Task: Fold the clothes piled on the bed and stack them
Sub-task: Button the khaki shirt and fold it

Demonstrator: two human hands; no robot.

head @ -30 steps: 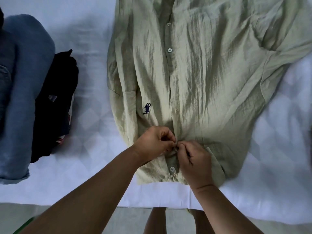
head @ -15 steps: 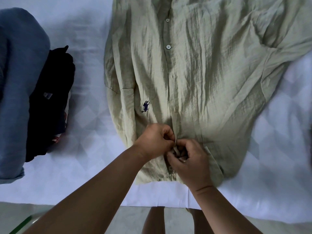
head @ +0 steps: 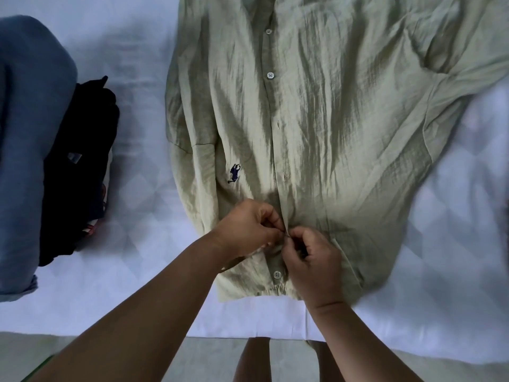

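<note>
A pale green button-up shirt (head: 330,111) lies front-up on the white bed (head: 137,161), collar end nearest me, with a small dark logo on its chest. My left hand (head: 248,227) and my right hand (head: 311,260) meet at the shirt's button placket near the collar. Both pinch the placket fabric between curled fingers and thumbs. One button shows just below them, and others run up the placket farther away.
Folded blue jeans (head: 24,133) lie at the left of the bed, with a folded black garment (head: 74,166) beside them. The bed's near edge and a grey floor (head: 214,354) show below, with my legs between.
The right hand has shifted slightly up the placket, uncovering the button near the collar. Both hands keep pinching the same spot.
</note>
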